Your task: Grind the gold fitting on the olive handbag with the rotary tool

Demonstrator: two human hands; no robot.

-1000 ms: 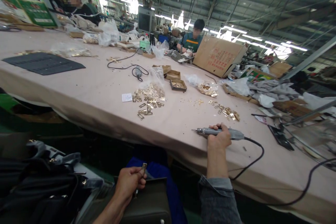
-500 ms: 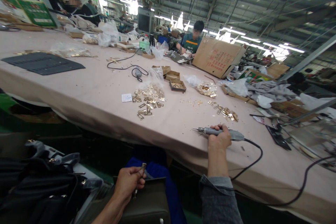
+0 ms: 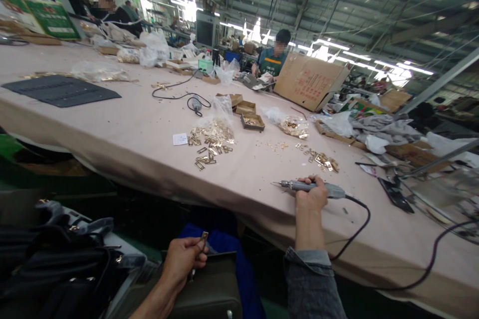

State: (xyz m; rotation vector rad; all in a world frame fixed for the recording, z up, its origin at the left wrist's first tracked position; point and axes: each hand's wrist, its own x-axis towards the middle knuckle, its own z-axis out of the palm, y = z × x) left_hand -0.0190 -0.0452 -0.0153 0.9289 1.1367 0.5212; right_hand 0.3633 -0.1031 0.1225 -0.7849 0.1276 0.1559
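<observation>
My right hand (image 3: pixel 313 194) is wrapped round a grey electric screwdriver (image 3: pixel 299 186), held low over the table's front part with its thin bit pointing left. A black cord runs from its back end. Lower down, my left hand (image 3: pixel 184 259) pinches a small metal plate (image 3: pixel 204 237) between thumb and fingers. That hand is just above a dark olive bag (image 3: pixel 209 291) in front of my body. Loose gold rectangular frames (image 3: pixel 204 162) lie on the table beyond, left of the screwdriver; more gold metal pieces (image 3: pixel 325 161) lie behind it.
The cloth-covered table (image 3: pixel 149 169) has its edge between my hands. Small open boxes (image 3: pixel 252 121) and a bag of fittings (image 3: pixel 295 127) lie farther back. A large carton (image 3: pixel 310 79) stands behind them, near a co-worker (image 3: pixel 272 60). Black bags (image 3: pixel 56 269) are at lower left.
My right hand and the screwdriver have shifted very slightly left and up. My left hand stays in place with the metal plate.
</observation>
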